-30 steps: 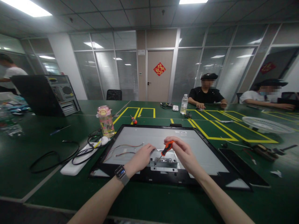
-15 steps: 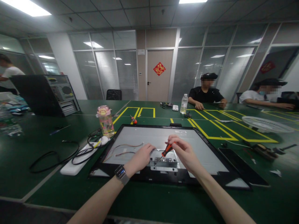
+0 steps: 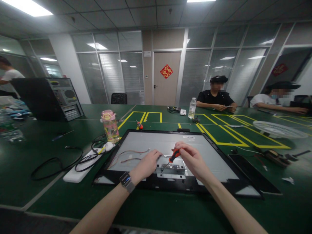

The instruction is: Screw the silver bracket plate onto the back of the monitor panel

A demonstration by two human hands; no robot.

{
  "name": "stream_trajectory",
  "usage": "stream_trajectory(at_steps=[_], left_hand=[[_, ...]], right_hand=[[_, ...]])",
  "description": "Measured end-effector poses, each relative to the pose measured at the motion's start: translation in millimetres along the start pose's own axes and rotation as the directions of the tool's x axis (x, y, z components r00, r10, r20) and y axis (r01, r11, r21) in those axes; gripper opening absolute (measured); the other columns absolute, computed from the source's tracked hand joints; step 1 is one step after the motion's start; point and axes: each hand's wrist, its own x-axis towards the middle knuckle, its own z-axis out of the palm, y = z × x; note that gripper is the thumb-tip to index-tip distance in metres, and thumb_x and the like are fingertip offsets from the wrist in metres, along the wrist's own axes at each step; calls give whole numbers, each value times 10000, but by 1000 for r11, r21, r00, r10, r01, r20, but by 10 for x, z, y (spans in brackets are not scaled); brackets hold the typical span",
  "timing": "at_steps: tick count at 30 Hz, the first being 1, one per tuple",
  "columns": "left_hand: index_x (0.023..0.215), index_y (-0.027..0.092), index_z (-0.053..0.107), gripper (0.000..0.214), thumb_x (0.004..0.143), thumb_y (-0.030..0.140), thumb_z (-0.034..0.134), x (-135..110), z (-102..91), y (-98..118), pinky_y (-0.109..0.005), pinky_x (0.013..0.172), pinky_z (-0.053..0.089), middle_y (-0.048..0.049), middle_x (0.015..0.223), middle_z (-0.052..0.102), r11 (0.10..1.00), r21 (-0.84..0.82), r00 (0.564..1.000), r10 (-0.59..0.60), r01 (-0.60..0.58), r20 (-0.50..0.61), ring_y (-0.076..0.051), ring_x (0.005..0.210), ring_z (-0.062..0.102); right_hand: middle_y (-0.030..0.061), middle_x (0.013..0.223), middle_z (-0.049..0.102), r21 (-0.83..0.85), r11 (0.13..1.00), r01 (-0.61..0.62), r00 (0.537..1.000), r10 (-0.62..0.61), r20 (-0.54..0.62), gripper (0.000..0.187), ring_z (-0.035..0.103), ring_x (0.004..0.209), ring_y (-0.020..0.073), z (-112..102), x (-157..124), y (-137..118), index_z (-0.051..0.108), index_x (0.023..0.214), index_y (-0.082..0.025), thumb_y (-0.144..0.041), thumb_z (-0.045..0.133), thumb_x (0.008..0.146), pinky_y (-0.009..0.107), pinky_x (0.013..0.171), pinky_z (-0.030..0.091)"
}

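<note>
A flat monitor panel (image 3: 209,152) with a black frame and grey back lies on the green table in front of me. Near its front edge sits a metal bracket (image 3: 180,170), with flanges and holes. My right hand (image 3: 191,157) pinches a red-and-black screwdriver (image 3: 174,156), tilted so its shaft points down and left to the bracket's left part. At the bracket's left end, my left hand (image 3: 147,164) has its fingers together, gripping that side; the fingertips are partly hidden. Thin cables (image 3: 131,152) lie on the panel, left of the bracket.
Left of the panel are a white power strip (image 3: 78,170), black cables and a pink-lidded bottle (image 3: 110,126). A computer case (image 3: 41,99) stands farther left. On the right lie a dark flat panel (image 3: 253,174) and tools. Two people sit across the table.
My hands stay nearly in place, and the screwdriver's tip has shifted very slightly. Across the table, the person in black has drawn a hand back from the tabletop toward the other hand.
</note>
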Motion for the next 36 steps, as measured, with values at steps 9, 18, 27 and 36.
stream_trajectory(at_steps=[9, 18, 27, 36], left_hand=[[1183, 196, 523, 505, 773, -38, 343, 4, 15, -4, -311, 976, 385, -60, 1140, 554, 1000, -2, 1000, -10, 10, 4, -179, 1068, 519], [1190, 191, 511, 489, 787, -31, 347, -3, 11, -4, -295, 982, 380, -62, 1159, 548, 1000, -5, 1000, 7, -7, -3, -174, 1070, 522], [1178, 188, 521, 484, 782, -31, 348, -4, 6, -4, -292, 948, 397, -63, 1130, 552, 1000, -1, 1000, 9, -9, -9, -175, 1028, 536], [1169, 184, 529, 477, 786, -36, 348, 7, 30, -29, -290, 941, 403, -60, 1106, 559, 1000, 22, 1000, 18, -17, -16, -174, 1022, 538]], right_hand=[[50, 1023, 663, 68, 997, -19, 1000, 20, -12, 204, 622, 952, 228, 33, 1, -9, 699, 870, -253, -444, 672, 804, 378, 837, 497], [58, 1014, 694, 115, 992, -51, 999, 52, -5, 250, 632, 993, 243, 40, -4, -16, 675, 1006, -268, -453, 624, 845, 416, 876, 488], [57, 1002, 713, 1, 999, -49, 998, 49, -48, 271, 633, 988, 235, -11, 4, 31, 688, 1053, -275, -442, 629, 847, 417, 914, 466], [35, 930, 687, 18, 1000, -25, 999, 26, -25, 218, 639, 866, 206, -10, 4, 23, 724, 936, -270, -427, 701, 787, 362, 809, 503]])
